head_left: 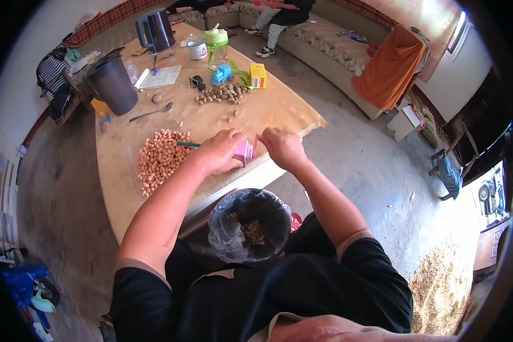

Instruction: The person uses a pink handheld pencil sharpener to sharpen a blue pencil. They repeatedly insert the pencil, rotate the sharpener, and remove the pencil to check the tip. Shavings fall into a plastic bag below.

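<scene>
At the table's near edge, my left hand (219,151) is closed around a small pink and purple box-shaped thing (245,151), which looks like a crank pencil sharpener. A teal pencil (188,144) sticks out on the left side of that hand; its other end is hidden. My right hand (284,148) is a fist just past the sharpener's red edge; what its fingers hold is hidden. Left of my left forearm, shelled peanuts (161,157) are heaped in a clear shallow tray (132,165).
The table (279,108) also bears walnuts (225,94), a yellow box (257,76), a blue toy car (222,74), a green-lidded bottle (216,45), a mug (197,49), a spoon (151,112) and a dark pitcher (113,84). Below my hands stands a bag-lined bin (225,228). A person (285,17) sits far back.
</scene>
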{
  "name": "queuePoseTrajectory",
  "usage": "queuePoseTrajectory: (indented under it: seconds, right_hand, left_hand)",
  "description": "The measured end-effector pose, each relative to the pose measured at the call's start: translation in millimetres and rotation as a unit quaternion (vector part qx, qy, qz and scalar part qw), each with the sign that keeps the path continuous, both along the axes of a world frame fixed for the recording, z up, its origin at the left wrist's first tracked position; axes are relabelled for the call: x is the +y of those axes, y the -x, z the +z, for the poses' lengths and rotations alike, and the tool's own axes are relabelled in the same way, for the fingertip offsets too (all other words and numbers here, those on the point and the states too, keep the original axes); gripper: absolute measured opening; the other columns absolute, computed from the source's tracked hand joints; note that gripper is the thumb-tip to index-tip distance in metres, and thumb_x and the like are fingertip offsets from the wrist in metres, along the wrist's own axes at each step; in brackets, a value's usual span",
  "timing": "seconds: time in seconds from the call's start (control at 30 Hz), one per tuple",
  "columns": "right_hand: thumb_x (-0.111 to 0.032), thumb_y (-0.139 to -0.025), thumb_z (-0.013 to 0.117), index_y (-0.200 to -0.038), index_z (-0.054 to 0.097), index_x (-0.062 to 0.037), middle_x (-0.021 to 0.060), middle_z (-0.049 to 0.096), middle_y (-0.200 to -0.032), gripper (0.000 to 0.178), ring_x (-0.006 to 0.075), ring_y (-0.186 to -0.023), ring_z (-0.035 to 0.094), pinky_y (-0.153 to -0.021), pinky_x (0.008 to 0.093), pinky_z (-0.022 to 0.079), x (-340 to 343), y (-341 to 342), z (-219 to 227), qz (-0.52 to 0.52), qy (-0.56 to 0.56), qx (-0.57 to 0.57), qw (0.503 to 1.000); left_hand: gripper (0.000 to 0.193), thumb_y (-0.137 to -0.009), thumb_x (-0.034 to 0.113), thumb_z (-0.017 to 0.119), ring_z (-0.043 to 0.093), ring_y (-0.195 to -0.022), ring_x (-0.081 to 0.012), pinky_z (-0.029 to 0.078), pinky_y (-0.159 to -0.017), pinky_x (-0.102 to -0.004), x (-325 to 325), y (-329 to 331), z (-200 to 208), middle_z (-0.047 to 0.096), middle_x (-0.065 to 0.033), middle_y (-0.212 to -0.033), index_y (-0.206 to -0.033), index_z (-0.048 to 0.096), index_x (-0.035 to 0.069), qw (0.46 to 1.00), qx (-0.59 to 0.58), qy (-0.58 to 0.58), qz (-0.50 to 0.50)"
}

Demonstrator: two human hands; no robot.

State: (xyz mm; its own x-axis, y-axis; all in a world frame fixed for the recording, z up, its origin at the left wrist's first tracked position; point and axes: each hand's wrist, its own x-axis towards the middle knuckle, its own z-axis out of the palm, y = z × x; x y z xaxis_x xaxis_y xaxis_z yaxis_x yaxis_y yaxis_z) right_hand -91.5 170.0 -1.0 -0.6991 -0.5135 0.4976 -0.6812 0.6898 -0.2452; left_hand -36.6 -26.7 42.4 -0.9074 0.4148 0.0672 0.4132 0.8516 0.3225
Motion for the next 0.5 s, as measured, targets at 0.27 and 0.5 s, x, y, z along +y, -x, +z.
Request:
queuePoseTrajectory:
  seconds: [0.27,0.5]
  right_hand:
    - [-0.031,-0.089,0.052,-0.079,0.054,-0.0083,0.012,0.06,-0.068,0.025,0.0323,-0.065,0.061,-0.059,0.0433,0.049,5,-54,14,0.03,-0.009,-0.038,0.999]
    - [-0.033,-0.091,0.045,-0.079,0.057,-0.0079,0.0117,0.064,-0.073,0.031,0.0309,-0.072,0.064,-0.062,0.0425,0.05,0,-29,-19,0.02,-0.14,-0.107,0.984]
  left_hand:
    - [0.059,-0.068,0.026,0.076,0.048,-0.113,-0.0332,0.044,-0.093,-0.0414,-3,-2,-7,0.049,-0.0146,-0.116,-0.116,0.047,0.009,1.0,0.011,-0.007,-0.01]
    - [0.061,-0.07,0.026,0.075,0.048,-0.112,-0.035,0.043,-0.094,-0.0416,-4,2,-11,0.048,-0.015,-0.117,-0.119,0.044,0.009,1.0,0.027,-0.002,-0.001]
